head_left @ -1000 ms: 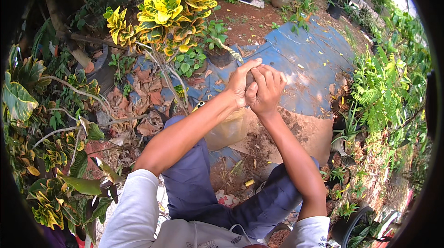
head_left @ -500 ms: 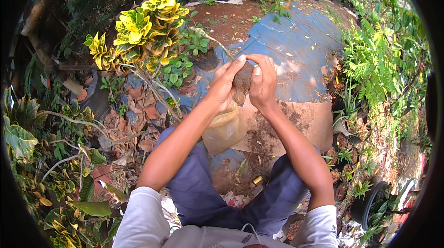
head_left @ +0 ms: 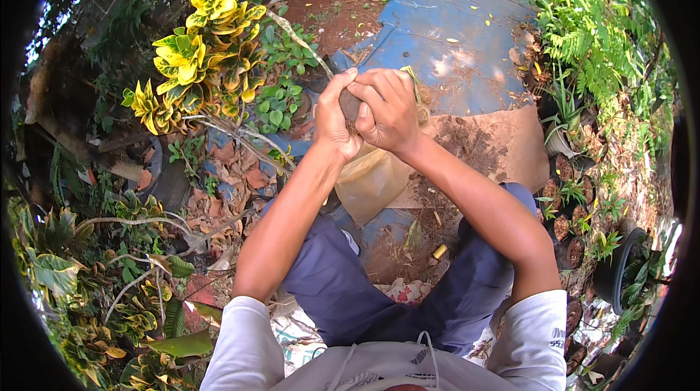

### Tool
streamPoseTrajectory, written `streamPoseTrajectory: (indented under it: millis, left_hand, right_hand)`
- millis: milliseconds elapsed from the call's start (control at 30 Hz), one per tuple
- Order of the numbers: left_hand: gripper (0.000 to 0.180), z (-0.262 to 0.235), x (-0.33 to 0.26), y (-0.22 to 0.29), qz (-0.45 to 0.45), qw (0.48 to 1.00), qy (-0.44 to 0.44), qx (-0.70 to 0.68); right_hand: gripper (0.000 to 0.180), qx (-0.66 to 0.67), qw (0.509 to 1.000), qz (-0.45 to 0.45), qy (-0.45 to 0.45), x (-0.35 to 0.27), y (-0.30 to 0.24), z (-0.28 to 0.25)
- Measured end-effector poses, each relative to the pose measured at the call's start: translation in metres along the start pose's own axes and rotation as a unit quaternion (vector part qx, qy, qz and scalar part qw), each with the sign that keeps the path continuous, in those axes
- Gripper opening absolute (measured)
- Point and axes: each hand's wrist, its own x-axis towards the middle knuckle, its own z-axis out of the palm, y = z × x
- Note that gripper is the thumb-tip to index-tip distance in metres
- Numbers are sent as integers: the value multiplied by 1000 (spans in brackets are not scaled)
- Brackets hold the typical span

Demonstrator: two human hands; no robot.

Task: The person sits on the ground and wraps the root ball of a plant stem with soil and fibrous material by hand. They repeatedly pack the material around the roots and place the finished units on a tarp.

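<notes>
A brown lump of soil (head_left: 350,104) is pressed between my two hands, at the lower end of a pale bare branch (head_left: 299,40) that slants up to the left. My left hand (head_left: 335,115) cups the lump's left side, thumb on top. Wrapped over its right side is my right hand (head_left: 388,105), with fingers curled toward the left thumb. Much of the lump is hidden by the palms. Some pale, thin material (head_left: 421,103) shows just behind my right hand; its kind is unclear. Below the hands stands a cloudy plastic bag (head_left: 372,183).
A soil-strewn brown sheet (head_left: 514,147) lies beyond my knees, over a blue tarp (head_left: 467,34). A yellow-green leafy shrub (head_left: 189,56) rises at the left. Small potted plants (head_left: 565,201) and a black pot (head_left: 620,271) line the right side. A small yellow cylinder (head_left: 439,252) lies between my legs.
My right hand has closed further over the soil lump, its fingers now covering more of it. Both hands have shifted slightly left in the picture, and the whole view has moved.
</notes>
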Motion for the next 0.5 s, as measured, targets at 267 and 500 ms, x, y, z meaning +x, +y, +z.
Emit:
streamPoseTrajectory:
  millis: [267, 500]
  left_hand:
    - [35, -9, 7, 8, -15, 990, 127, -60]
    - [39, -10, 4, 21, 48, 992, 78, -84]
  right_hand:
    - [36, 155, 947, 276, -49, -14, 9, 24]
    - [25, 87, 890, 339, -291, -57, 58, 47]
